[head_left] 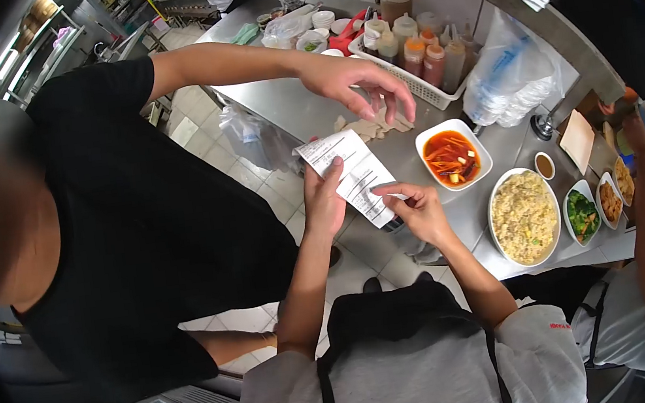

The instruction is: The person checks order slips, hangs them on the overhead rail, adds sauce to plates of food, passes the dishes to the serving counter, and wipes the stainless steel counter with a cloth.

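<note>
My left hand [324, 201] grips a printed paper order slip [351, 176], with the thumb lying over its front. At the slip's right edge, my right hand [419, 213] has its fingers curled in and its thumb and index finger on the paper. The slip is tilted toward me, above the floor in front of the steel counter. Nearest to my right hand on the counter is a white square bowl [484, 153] of red soup. Beyond it stands a big oval bowl of fried rice [525, 218]. Something dark under the slip's lower end is mostly hidden.
A co-worker in black reaches a hand [357, 84] across above the slip, over a beige cloth [377, 125]. Sauce bottles fill a white basket [421, 87] behind. Small dishes, including green vegetables [582, 213] and a sauce cup [544, 166], stand right, near another person's arm [643, 197].
</note>
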Tool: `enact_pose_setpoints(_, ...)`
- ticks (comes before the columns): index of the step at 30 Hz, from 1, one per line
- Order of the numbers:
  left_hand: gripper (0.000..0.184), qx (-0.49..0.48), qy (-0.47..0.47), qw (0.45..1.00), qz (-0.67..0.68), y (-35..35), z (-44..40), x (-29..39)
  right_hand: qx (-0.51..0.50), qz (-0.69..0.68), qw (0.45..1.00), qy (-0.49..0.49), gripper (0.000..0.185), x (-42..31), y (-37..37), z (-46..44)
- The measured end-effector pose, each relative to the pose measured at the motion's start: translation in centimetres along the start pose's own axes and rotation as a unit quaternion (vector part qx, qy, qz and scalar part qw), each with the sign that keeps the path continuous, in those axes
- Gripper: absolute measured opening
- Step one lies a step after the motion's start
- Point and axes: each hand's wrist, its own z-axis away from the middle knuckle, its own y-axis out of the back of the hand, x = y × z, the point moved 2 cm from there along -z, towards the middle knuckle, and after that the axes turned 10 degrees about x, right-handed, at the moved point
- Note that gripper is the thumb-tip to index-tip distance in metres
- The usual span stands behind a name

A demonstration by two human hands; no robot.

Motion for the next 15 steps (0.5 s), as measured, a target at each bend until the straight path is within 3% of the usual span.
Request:
enact_pose_setpoints(1, 0.060, -0.015, 0.005, 1.000, -0.013, 0.7, -0.5, 0.7, 0.003, -0.035, 0.999, 0.014, 0.018, 0.0, -0.8, -0.4)
enact_pose_setpoints(4, 0.061, -0.046, 0.005, 0.999, -0.026, 1.8, -1.7, 1.5, -0.031, -0.157, 0.983, -0.092, 0.019, 1.1, -1.5, -1.2)
enact_pose_setpoints(8, 0.057, -0.051, -0.001, 0.999, -0.004, 2.5, -2.7, 1.6, -0.057, -0.409, 0.874, -0.254, 0.023, 1.8, -2.0, -2.0)
enact_pose_setpoints(12, 0.052, -0.047, -0.004, 0.999, -0.025, 4.0, -5.0, 2.7, -0.128, -0.423, 0.848, -0.294, 0.023, 2.0, -1.9, -2.1)
enact_pose_setpoints(15, 0.050, -0.057, -0.056, 0.996, -0.033, 5.0, -7.1, 4.3, -0.169, -0.355, 0.886, -0.246, 0.020, 1.9, -1.1, -3.2)
